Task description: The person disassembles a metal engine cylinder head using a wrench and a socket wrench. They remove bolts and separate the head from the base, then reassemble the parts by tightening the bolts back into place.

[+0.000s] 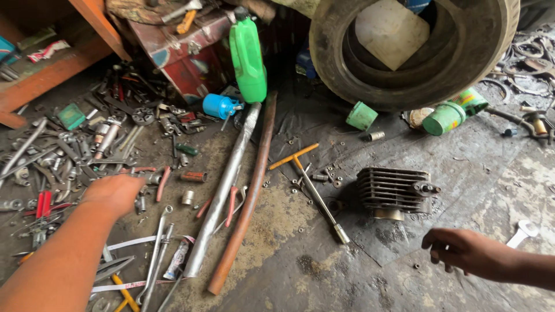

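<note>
Head view, looking down at a stained, oily concrete floor littered with tools.

Left hand: reaches out over the tool litter at the floor's left side, back of hand up. Fingers are folded under and away from the camera; cannot tell whether they grip anything. Directly beyond the knuckles lie small steel sockets and red-handled pliers, close to the hand; contact not discernible.

Right hand: hovers low near the floor's lower right edge, fingers loosely curled with a narrow gap, holding nothing visible. Nearest item is a finned cylinder block, dull grey cast metal with stacked parallel fins and a round bore at its underside, lying on a dark sheet up-left of the hand, near but apart.

Between the hands: a T-handle socket wrench, orange crossbar and bright steel shaft, lies diagonally. Left of it a rusty brown pipe and a silver-grey tube, both long and straight, lie side by side.

Toward the far edge: a green plastic jug stands upright; a blue oil can lies just beside its base; a worn rubber tyre leans at upper right.
</note>
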